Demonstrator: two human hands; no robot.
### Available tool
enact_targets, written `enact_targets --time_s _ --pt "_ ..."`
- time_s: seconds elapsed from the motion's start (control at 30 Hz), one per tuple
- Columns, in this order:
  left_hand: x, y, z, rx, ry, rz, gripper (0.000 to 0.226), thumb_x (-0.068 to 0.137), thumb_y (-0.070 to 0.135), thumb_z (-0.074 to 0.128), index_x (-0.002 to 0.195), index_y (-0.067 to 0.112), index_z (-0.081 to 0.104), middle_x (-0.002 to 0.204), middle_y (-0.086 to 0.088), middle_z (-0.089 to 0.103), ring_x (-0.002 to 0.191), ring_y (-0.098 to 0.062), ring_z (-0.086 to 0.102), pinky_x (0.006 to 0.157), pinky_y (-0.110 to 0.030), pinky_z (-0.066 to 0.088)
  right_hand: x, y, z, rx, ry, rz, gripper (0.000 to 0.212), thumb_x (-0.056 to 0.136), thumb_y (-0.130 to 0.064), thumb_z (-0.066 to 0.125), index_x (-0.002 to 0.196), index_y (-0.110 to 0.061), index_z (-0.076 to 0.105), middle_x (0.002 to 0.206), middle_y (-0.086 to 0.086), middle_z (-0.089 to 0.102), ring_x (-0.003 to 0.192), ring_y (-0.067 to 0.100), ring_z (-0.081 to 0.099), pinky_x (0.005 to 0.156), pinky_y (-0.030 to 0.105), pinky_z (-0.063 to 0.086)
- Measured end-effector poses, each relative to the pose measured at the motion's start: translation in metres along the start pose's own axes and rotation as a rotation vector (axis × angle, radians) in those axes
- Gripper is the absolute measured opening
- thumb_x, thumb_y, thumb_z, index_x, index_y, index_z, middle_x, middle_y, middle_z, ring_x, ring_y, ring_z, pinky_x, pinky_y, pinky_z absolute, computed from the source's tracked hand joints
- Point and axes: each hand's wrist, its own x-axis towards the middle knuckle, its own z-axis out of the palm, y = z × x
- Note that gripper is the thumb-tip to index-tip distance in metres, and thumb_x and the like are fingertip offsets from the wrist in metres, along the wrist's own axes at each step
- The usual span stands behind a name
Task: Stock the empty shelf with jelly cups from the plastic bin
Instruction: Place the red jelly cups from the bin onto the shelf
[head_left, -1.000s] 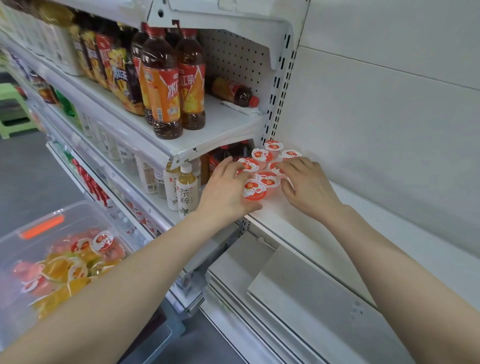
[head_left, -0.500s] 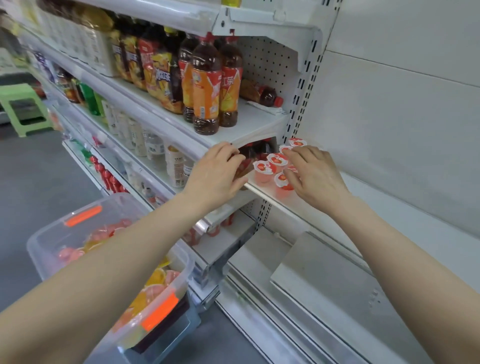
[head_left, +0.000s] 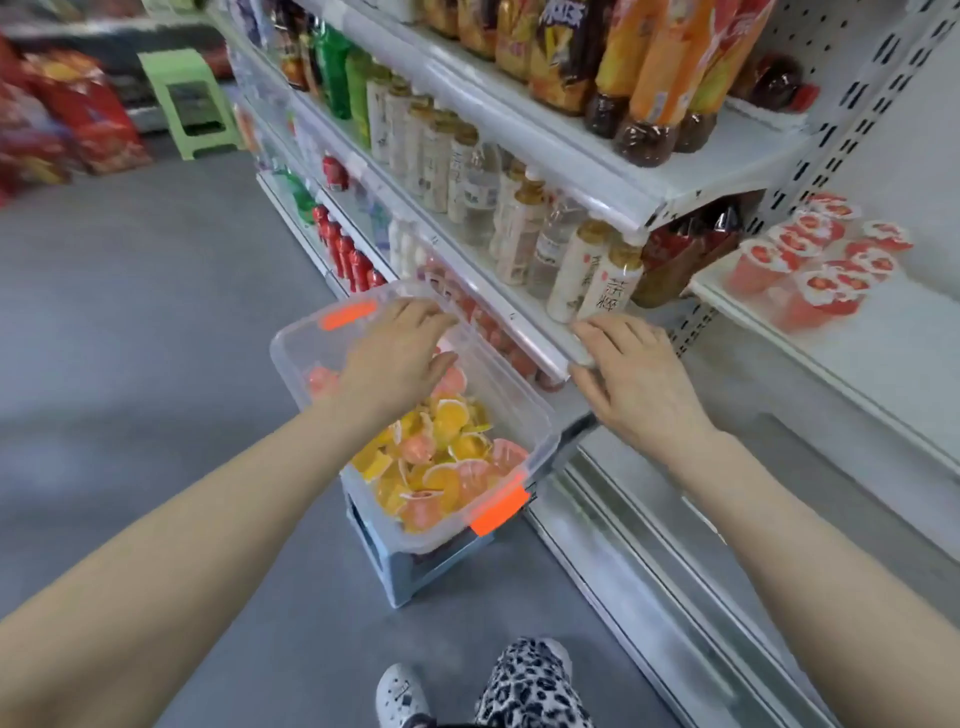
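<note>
Head view, motion-blurred. At centre, clear plastic bin (head_left: 540, 415) with orange latches (head_left: 348, 314) at its 11 and 5 o'clock ends, seated on a blue-grey crate (head_left: 415, 571) on the grey floor. Inside the bin, loose heap of orange and pink jelly cups (head_left: 441, 457), piled mostly toward the 5 o'clock end.

Left hand (head_left: 395, 358) over the bin's 12 o'clock half, palm down, fingers spread and only slightly bent, gripping nothing visible; contact with the cups beneath not discernible.

Right hand (head_left: 634, 384) at 3 o'clock of the bin, outside its rim, palm down, fingers relaxed and loosely extended, empty. Fingertips at the front rail of the drinks shelf (head_left: 524, 332); touching or just clear of it, impossible to tell. On that drinks shelf, pale tea bottles (head_left: 587, 270) in rows.

At 2 o'clock of the frame, white shelf (head_left: 893, 353) carrying a small cluster of red-lidded jelly cups (head_left: 815, 265), upright, close together, toward its 10 o'clock end.

At 6 o'clock, white shoe (head_left: 400, 693) and leopard-print trouser leg (head_left: 530, 686). At 11 o'clock, green stool (head_left: 187, 104), well apart from the bin.
</note>
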Motion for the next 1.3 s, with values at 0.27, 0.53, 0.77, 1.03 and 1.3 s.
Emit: enact_targets --time_s 0.27,0.53,0.77,1.03,1.3 --pt "-0.098 -0.058 0.063 -0.082 -0.241 -0.293 0.032 0.085 0.025 0.07 0.114 0.011 0.069 0.11 -0.012 0.066 0.105 -0.038 0.059 0.09 -0.044 0.05 -0.012 -0.062 0.113 0.201 -0.649 -0.065 0.044 0.086 -0.033 0.064 0.127 -0.019 0.06 0.119 0.005 0.066 0.109 0.032 0.061 0.09 0.039 0.045" --pt "-0.11 -0.065 0.088 -0.053 -0.159 -0.285 0.019 0.08 0.019 0.071 0.099 0.016 0.075 0.094 -0.001 0.071 0.1 -0.03 0.058 0.089 -0.041 0.051 0.021 -0.089 0.164 0.101 -1.031 -0.136 0.041 0.079 -0.053 0.066 0.109 -0.025 0.064 0.113 0.003 0.066 0.112 0.027 0.058 0.087 0.034 0.048" --pt "-0.11 -0.068 0.096 -0.039 -0.159 -0.279 0.031 0.086 0.027 0.05 0.1 0.02 0.075 0.096 0.002 0.07 0.105 -0.028 0.056 0.096 -0.039 0.047 0.027 -0.109 0.177 -0.018 -1.09 -0.218 0.059 0.064 -0.057 0.078 0.108 -0.02 0.066 0.114 0.004 0.068 0.108 0.026 0.064 0.089 0.034 0.053" --pt "-0.086 -0.052 0.09 -0.014 -0.548 -0.182 0.043 0.089 0.05 0.058 0.126 0.029 0.06 0.117 0.004 0.065 0.109 -0.023 0.058 0.089 -0.037 0.049 0.037 -0.072 0.17 0.482 -0.998 0.159 0.06 0.065 -0.033 0.081 0.108 -0.017 0.041 0.092 -0.001 0.054 0.084 0.024 0.057 0.066 0.033 0.045" --pt "-0.071 -0.015 0.109 0.113 -1.062 -0.048 0.064 0.076 0.071 0.062 0.113 0.019 0.061 0.105 -0.002 0.064 0.098 -0.025 0.062 0.063 -0.033 0.045 0.024 -0.056 0.186 0.56 -0.858 0.263 0.072 0.072 -0.029 0.079 0.137 -0.019 0.048 0.126 0.009 0.048 0.115 0.022 0.051 0.099 0.029 0.04"
